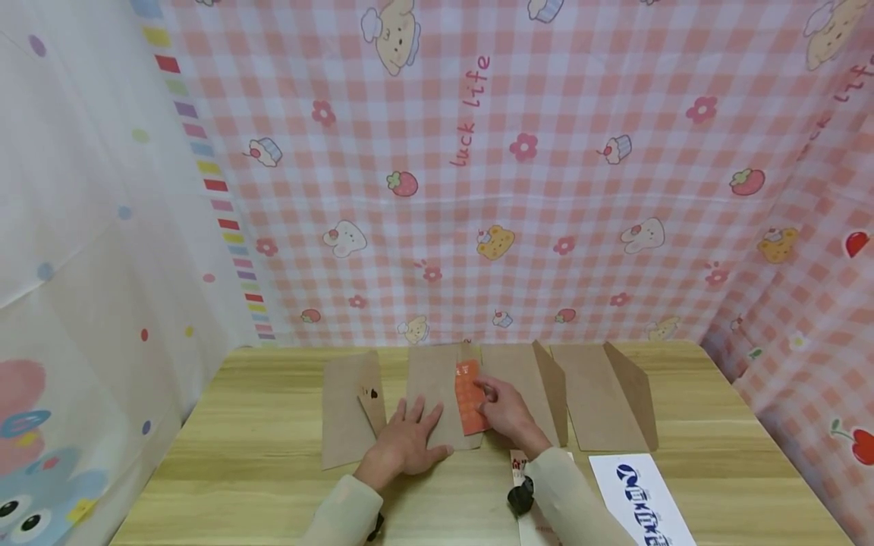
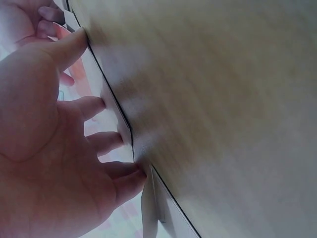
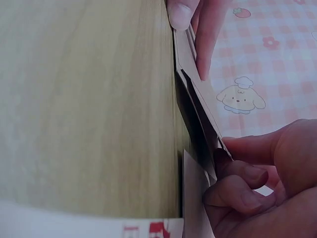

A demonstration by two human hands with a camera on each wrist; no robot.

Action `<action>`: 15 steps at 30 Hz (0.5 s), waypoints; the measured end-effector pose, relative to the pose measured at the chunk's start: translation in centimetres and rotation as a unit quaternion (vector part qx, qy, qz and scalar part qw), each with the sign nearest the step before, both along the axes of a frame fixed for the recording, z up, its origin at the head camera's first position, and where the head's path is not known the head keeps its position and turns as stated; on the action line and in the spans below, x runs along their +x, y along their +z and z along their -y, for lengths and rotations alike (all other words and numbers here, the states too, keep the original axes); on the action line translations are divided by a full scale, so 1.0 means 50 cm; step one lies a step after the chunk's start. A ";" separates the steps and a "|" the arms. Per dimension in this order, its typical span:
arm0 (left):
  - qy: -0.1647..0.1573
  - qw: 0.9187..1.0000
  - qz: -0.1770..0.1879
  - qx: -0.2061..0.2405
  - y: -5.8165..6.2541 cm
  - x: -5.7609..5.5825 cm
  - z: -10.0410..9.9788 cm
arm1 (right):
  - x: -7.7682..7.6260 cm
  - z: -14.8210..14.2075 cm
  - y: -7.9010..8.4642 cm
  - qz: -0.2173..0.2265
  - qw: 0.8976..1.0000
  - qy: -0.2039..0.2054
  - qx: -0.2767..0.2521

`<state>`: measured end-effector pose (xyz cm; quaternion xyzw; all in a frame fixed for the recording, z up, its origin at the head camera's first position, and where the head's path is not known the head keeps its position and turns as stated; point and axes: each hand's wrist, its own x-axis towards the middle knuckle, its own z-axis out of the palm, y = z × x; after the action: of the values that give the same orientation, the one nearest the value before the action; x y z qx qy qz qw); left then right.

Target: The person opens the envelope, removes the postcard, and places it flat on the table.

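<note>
A brown paper envelope (image 1: 432, 379) lies on the table, second from the left in a row. My left hand (image 1: 410, 444) rests on its lower left part, fingers spread and straight. An orange card with a faint grid (image 1: 467, 402) lies along that envelope's right side. My right hand (image 1: 507, 413) pinches the card's right edge, index finger on top. In the right wrist view my right hand (image 3: 257, 183) has its other fingers curled below the lifted edge, with a dark gap underneath. The left wrist view shows my left hand (image 2: 64, 139) with its fingertips at the envelope's near edge.
To the left lies an envelope with a small black heart (image 1: 341, 409). Two more envelopes, a third (image 1: 515, 371) and a fourth (image 1: 594, 394), have flaps opened rightward. A white card with blue lettering (image 1: 621, 500) and a paper with red print (image 1: 529, 523) lie nearer.
</note>
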<state>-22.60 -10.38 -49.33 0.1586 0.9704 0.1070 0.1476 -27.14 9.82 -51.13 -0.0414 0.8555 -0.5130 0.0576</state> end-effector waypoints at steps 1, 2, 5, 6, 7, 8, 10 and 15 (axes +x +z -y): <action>0.000 1.000 0.000 -0.001 -0.001 0.000 0.000 | 0.001 -0.002 0.000 -0.001 1.000 0.000 0.002; 0.001 1.000 0.000 -0.001 -0.002 0.000 0.000 | 0.002 -0.003 -0.001 -0.003 1.000 0.000 0.003; 0.001 1.000 0.001 -0.002 -0.005 0.001 0.001 | 0.004 -0.008 -0.002 -0.005 1.000 0.003 0.008; 0.002 1.000 0.002 -0.003 -0.006 0.001 0.001 | 0.006 -0.010 -0.001 -0.006 1.000 0.005 0.011; 0.004 1.000 0.003 -0.003 -0.007 0.001 0.001 | 0.006 -0.012 -0.001 -0.008 1.000 0.008 0.014; 0.005 1.000 0.004 -0.003 -0.008 0.001 0.001 | 0.006 -0.013 -0.001 -0.007 1.000 0.010 0.015; 0.007 1.000 0.006 -0.002 -0.007 0.000 0.001 | 0.007 -0.017 0.002 -0.007 1.000 0.015 0.022; 0.008 1.000 0.007 0.000 -0.003 0.000 -0.001 | 0.005 -0.027 0.003 -0.005 0.999 0.028 0.030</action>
<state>-22.60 -10.33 -49.49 0.1502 0.9706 0.1092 0.1531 -26.87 11.19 -50.97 -0.0665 0.8691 -0.4853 0.0687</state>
